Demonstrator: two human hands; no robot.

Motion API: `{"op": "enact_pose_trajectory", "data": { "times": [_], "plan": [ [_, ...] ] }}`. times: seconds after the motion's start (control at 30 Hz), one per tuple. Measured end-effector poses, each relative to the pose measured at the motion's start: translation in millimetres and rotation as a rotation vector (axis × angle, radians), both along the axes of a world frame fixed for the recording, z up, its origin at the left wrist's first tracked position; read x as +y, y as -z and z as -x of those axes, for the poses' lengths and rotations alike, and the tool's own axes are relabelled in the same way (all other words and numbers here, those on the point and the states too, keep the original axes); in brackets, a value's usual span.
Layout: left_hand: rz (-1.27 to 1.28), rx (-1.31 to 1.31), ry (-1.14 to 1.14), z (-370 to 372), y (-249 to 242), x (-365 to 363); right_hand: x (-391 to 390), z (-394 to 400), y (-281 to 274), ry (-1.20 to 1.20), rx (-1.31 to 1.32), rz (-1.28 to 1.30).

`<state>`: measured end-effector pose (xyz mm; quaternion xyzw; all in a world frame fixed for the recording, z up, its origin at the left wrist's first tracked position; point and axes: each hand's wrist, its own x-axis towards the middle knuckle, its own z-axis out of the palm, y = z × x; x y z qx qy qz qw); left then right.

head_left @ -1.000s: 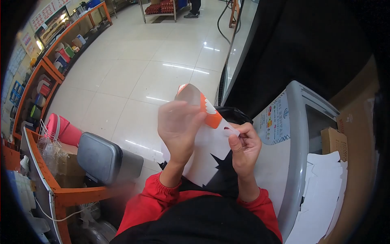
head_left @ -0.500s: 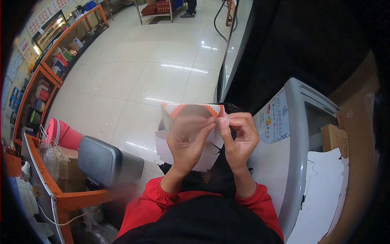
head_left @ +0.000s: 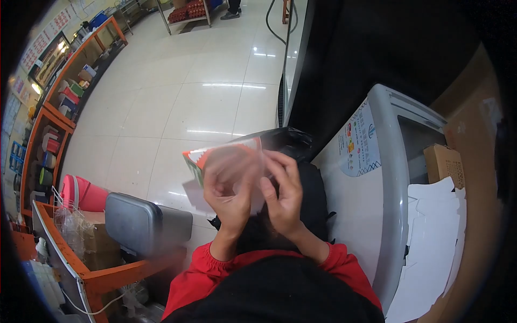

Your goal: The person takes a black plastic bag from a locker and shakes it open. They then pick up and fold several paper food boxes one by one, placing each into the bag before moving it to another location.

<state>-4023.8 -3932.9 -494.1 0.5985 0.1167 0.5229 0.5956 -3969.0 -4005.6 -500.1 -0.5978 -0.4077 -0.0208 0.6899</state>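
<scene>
In front of my body is a white carton point(head_left: 247, 144) with orange and green print, tilted down to the left. My left hand point(head_left: 229, 188) is closed on it with curled fingers, partly behind what looks like a thin see-through film. At the carton's right edge, my right hand point(head_left: 284, 196) is bent, its fingers bunched on that edge. Motion blur and the film hide exactly where the fingertips grip. A pale panel shows below and left of the left hand. Behind the carton lies black plastic point(head_left: 288, 141).
At right stands a grey-white chest cabinet point(head_left: 353, 199) with a small brown box point(head_left: 444, 164) and white cardboard sheets point(head_left: 431, 237). A grey lidded bin point(head_left: 132, 223), a pink bucket point(head_left: 86, 192) and an orange-framed counter point(head_left: 110, 272) are at left. A person's shoe point(head_left: 230, 15) shows far off.
The carton and both hands have shifted left in view, and the carton now slopes down to the left. My hands have turned; the right fingers have moved from a front pinch to the carton's right edge.
</scene>
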Motion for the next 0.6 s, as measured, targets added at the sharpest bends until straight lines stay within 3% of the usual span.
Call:
{"op": "enact_pose_trajectory", "data": {
  "times": [0.1,0.33,0.4,0.43,0.5,0.53,0.6],
  "plan": [
    [0.015,0.044,0.026,1.2,4.1,-4.3,3.2,-5.4,8.6,0.034,0.279,-0.190],
    [-0.021,0.101,0.056,3.4,12.9,-1.6,2.2,-4.6,7.1,-0.046,0.350,-0.226],
    [-0.206,0.183,0.025,11.3,15.5,6.3,2.6,-10.3,6.8,-0.043,0.344,-0.215],
    [-0.300,0.222,0.011,15.8,16.5,12.9,0.6,-19.7,5.4,0.023,0.292,-0.193],
    [-0.181,0.052,-0.203,22.3,16.2,36.6,-13.6,-48.9,4.5,0.226,0.168,-0.159],
    [-0.212,0.165,-0.359,21.1,22.4,62.8,-26.6,-62.2,4.2,0.327,0.255,-0.146],
    [-0.328,0.425,-0.416,10.1,52.8,119.4,-54.9,-84.9,3.3,0.491,0.236,-0.151]
  ]
}}
